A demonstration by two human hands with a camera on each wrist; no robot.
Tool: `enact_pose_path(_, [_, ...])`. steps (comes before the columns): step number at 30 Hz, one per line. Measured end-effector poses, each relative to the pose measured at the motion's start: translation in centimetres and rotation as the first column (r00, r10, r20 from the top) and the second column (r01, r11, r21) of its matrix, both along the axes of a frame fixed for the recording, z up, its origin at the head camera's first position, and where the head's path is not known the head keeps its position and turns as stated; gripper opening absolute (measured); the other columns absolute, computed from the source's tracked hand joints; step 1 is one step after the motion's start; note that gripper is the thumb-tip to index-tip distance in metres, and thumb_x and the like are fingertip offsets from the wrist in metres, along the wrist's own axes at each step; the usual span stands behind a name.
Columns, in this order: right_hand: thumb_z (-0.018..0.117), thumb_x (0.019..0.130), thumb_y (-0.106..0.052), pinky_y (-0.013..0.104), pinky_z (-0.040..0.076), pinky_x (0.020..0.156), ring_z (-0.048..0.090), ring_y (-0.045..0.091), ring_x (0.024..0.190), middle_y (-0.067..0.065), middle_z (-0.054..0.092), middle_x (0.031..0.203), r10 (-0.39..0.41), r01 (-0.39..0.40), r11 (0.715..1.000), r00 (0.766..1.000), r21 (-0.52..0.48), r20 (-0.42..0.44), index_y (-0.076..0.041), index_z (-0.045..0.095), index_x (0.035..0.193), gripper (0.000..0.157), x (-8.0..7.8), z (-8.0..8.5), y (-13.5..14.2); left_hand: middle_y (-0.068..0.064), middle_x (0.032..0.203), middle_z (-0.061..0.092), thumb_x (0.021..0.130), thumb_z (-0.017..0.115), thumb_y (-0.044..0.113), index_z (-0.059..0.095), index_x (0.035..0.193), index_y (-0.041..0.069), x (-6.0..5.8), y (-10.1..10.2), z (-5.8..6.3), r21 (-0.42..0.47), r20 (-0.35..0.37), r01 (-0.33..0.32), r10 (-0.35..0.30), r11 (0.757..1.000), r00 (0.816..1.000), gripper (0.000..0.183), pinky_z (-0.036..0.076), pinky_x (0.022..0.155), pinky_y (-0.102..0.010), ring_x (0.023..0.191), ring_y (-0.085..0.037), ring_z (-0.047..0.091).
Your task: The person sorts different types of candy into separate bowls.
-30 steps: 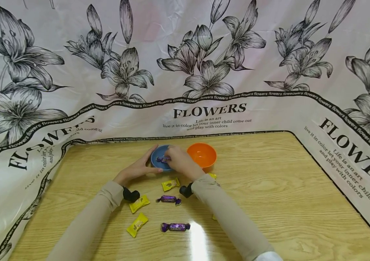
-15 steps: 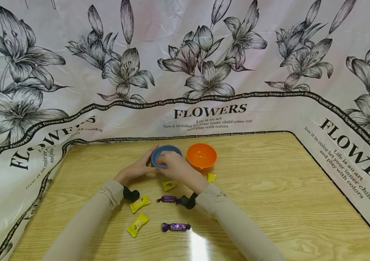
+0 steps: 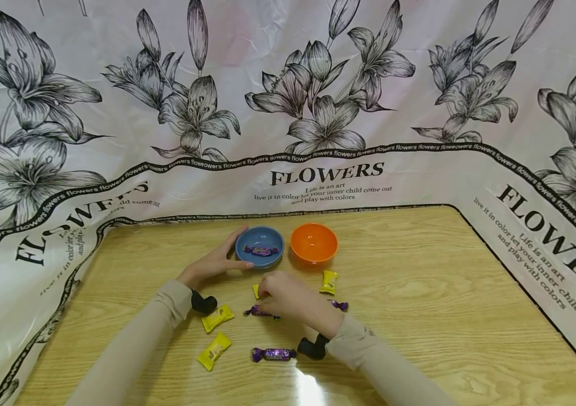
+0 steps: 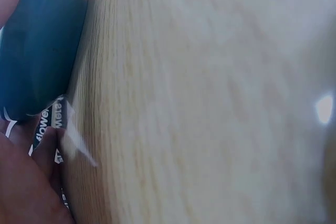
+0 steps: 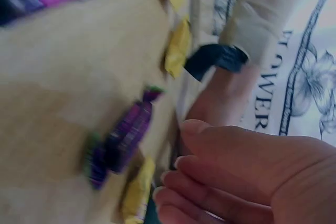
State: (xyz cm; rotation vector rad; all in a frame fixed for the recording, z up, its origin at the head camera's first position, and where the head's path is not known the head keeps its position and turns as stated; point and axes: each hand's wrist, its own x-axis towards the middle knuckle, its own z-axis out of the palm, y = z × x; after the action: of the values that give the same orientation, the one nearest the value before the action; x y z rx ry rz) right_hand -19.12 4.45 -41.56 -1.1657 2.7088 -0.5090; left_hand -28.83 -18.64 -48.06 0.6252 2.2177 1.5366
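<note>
My left hand holds the blue bowl from its left side, thumb at the front and fingers round the far-left wall. That bowl's wall fills the upper left of the left wrist view. A purple-wrapped candy lies inside it. My right hand is over the table in front of the bowls, fingers loosely bent with nothing between them. Beneath its fingertips are a purple candy and a yellow-wrapped candy, both partly covered in the head view. The right wrist view shows this purple candy apart from the fingers.
An orange bowl stands right of the blue one. Yellow candies lie at left, front left and right. Purple candies lie at the front and behind the right wrist. A flower-printed sheet borders the table.
The right hand has let go of the purple candy in the blue bowl, then moved out toward the front, over the candies on the table. The left hand has stayed at the bowl.
</note>
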Motion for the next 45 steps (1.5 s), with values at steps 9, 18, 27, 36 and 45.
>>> enact_pose_path(9, [0.082, 0.077, -0.010, 0.021, 0.030, 0.052, 0.037, 0.008, 0.059, -0.008, 0.044, 0.063, -0.027, 0.032, 0.996, 0.997, 0.080, -0.066, -0.014, 0.060, 0.066, 0.025, 1.2, -1.6, 0.4, -0.004, 0.165, 0.007, 0.089, 0.076, 0.023, 0.005, 0.161, 0.025, 0.0, 0.1, 0.1, 0.007, 0.001, 0.002, -0.002, 1.000, 1.000, 0.101, 0.009, 0.119, -0.056, 0.151, -0.028, 0.004])
enact_pose_path(18, [0.077, 0.079, -0.005, 0.021, 0.031, 0.054, 0.038, 0.008, 0.060, -0.007, 0.045, 0.064, -0.033, 0.035, 0.999, 0.998, 0.036, -0.054, -0.012, 0.062, 0.069, 0.019, 1.0, -2.5, 0.4, -0.005, 0.165, 0.008, 0.088, 0.077, 0.021, 0.005, 0.161, 0.023, 0.0, 0.1, 0.0, 0.021, -0.011, 0.007, -0.006, 1.000, 1.000, 0.103, 0.008, 0.119, -0.055, 0.151, -0.028, 0.005])
enact_pose_path(27, [0.076, 0.079, -0.005, 0.019, 0.034, 0.053, 0.042, 0.007, 0.061, -0.007, 0.050, 0.070, -0.027, 0.027, 1.000, 1.000, 0.012, -0.014, -0.012, 0.067, 0.075, 0.012, 0.3, -1.8, 0.7, -0.003, 0.165, 0.006, 0.088, 0.077, 0.025, 0.005, 0.161, 0.026, -0.1, 0.0, 0.0, 0.011, 0.001, 0.004, -0.004, 1.000, 1.000, 0.103, 0.008, 0.118, -0.057, 0.151, -0.028, 0.003])
enact_pose_path(36, [0.081, 0.081, -0.010, 0.021, 0.048, 0.066, 0.053, 0.009, 0.073, -0.002, 0.061, 0.084, -0.028, 0.025, 0.999, 0.998, -0.048, -0.054, -0.009, 0.075, 0.086, 0.008, -0.9, 0.8, 0.8, -0.006, 0.165, 0.008, 0.089, 0.076, 0.020, 0.005, 0.161, 0.024, -0.1, -0.1, 0.0, 0.025, 0.011, 0.005, -0.006, 1.000, 1.000, 0.101, 0.006, 0.119, -0.056, 0.151, -0.028, 0.004])
enact_pose_path(45, [0.078, 0.082, -0.007, 0.027, 0.049, 0.067, 0.055, 0.015, 0.076, 0.003, 0.061, 0.088, -0.039, 0.032, 0.996, 0.995, -0.082, -0.088, -0.005, 0.074, 0.091, 0.009, -3.9, 3.2, 0.8, -0.007, 0.165, 0.006, 0.092, 0.072, 0.015, 0.002, 0.161, 0.021, 0.0, -0.3, 0.0, 0.079, 0.015, 0.065, -0.067, 0.995, 0.998, 0.099, 0.009, 0.118, -0.058, 0.149, -0.032, 0.011])
